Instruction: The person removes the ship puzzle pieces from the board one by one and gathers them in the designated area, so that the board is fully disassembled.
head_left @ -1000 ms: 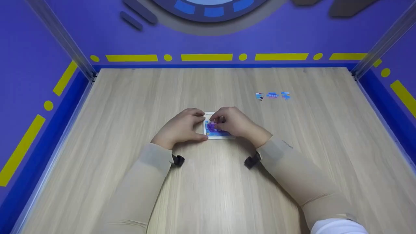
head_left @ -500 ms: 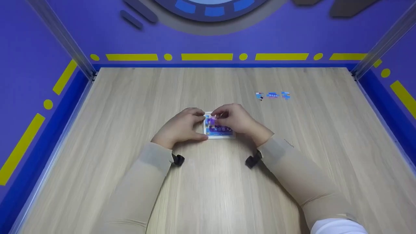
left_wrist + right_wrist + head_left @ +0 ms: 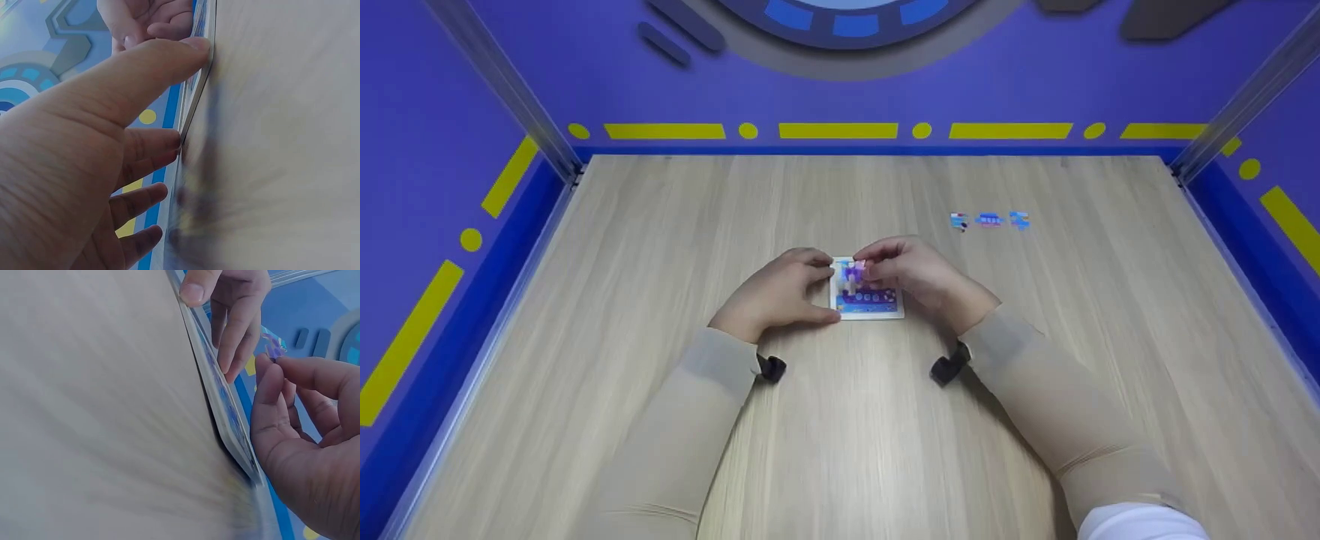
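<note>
My left hand (image 3: 784, 295) holds the left side of a small white-framed jigsaw puzzle (image 3: 870, 316) lying on the table. Its thumb presses the near left corner and its index finger touches the side edge; the other fingers spread apart in the left wrist view. Over the puzzle, my right hand (image 3: 926, 277) pinches a purple and blue jigsaw piece (image 3: 275, 346) between thumb and index finger. That piece is tilted up, clear of the frame (image 3: 225, 413) in the right wrist view. Blue and purple picture parts fill the near side of the frame. Fingers partly cover its far right.
Three loose jigsaw pieces lie in a row farther back on the right: a left one (image 3: 958, 221), a middle one (image 3: 989, 220) and a right one (image 3: 1019, 220). Blue-purple walls (image 3: 840, 105) bound the wooden table (image 3: 840, 420) at the back and sides.
My right hand has drawn back slightly, up and to the right, with the pinched piece, uncovering more of the puzzle. My left hand has stayed on the frame. The loose pieces have not moved.
</note>
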Tool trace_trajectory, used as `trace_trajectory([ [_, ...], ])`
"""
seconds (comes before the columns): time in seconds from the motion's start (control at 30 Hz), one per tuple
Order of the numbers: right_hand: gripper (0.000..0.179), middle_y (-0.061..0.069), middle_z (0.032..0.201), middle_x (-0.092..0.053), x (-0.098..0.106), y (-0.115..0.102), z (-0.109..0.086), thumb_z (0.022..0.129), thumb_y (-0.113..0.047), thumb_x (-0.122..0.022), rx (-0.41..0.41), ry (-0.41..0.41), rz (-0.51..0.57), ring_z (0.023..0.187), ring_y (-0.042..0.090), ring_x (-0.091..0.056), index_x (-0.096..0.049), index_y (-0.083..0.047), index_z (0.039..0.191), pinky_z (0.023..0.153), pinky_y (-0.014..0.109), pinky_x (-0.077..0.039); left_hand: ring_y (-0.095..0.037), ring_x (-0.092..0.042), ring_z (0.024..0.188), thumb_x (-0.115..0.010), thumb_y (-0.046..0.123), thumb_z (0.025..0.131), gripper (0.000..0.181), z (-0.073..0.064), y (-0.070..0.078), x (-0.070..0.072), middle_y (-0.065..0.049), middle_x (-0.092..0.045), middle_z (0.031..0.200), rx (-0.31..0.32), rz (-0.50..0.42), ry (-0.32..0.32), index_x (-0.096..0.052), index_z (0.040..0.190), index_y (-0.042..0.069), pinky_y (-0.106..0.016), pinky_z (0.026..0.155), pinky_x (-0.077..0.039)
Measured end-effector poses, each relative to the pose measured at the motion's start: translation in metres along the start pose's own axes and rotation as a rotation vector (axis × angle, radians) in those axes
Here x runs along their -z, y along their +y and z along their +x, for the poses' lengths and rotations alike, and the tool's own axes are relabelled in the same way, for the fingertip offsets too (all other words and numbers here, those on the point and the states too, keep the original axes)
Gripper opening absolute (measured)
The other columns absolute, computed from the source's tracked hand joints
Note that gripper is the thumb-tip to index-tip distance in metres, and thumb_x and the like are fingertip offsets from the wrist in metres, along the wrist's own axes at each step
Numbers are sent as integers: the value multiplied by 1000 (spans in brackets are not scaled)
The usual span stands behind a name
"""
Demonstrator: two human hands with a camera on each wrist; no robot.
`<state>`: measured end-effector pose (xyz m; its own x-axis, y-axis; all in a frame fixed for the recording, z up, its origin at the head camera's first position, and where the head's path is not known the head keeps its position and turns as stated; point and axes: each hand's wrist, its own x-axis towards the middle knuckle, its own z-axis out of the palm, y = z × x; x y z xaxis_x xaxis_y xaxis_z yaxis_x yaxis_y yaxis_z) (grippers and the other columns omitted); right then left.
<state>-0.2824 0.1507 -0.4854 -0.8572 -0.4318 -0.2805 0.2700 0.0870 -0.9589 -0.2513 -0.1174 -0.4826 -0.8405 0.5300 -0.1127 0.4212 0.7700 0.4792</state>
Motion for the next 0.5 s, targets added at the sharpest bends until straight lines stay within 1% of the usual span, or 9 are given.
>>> trace_trajectory([
  [0.13,25,-2,100,-80,3,-3,-1,102,7,-69,-12,-11,47,90,11,-76,-83,-5,119,86,24,-65,-31,-46,165,-91,53,93,87,0,-1,0,-7,-56,172,-6,5,2,-64,160,5,-45,141,-36],
  [0.23,26,-3,99,-81,7,-5,-1,103,7,-68,-28,-21,77,89,11,-74,-83,-6,119,85,25,-64,-31,-46,165,-90,54,93,87,0,-1,0,-7,-56,171,-11,7,4,-64,159,4,-46,141,-37],
  [0.27,26,-3,100,-81,9,-5,-1,103,7,-68,-35,-22,84,89,11,-74,-82,-4,122,85,25,-65,-31,-46,165,-90,54,93,87,0,-1,-1,-7,-57,171,-13,7,5,-64,159,4,-46,141,-37],
  [0.33,25,-3,100,-80,12,-6,-1,104,6,-67,-41,-22,95,88,10,-73,-83,-6,119,86,25,-66,-31,-46,165,-90,54,93,87,0,-1,-1,-7,-57,170,-13,4,5,-64,159,4,-46,141,-37],
  [0.47,26,-3,102,-80,21,-10,-1,107,5,-66,-44,1,101,90,10,-75,-84,-12,114,91,26,-68,-31,-46,165,-90,54,93,87,0,-2,-1,-7,-56,171,-11,3,5,-64,159,3,-45,141,-36],
  [0.5,27,-3,102,-80,24,-11,-1,107,4,-66,-45,10,95,90,10,-75,-84,-15,111,92,26,-68,-31,-45,165,-91,54,92,88,0,-2,0,-7,-56,171,-11,4,5,-64,159,3,-45,141,-36],
])
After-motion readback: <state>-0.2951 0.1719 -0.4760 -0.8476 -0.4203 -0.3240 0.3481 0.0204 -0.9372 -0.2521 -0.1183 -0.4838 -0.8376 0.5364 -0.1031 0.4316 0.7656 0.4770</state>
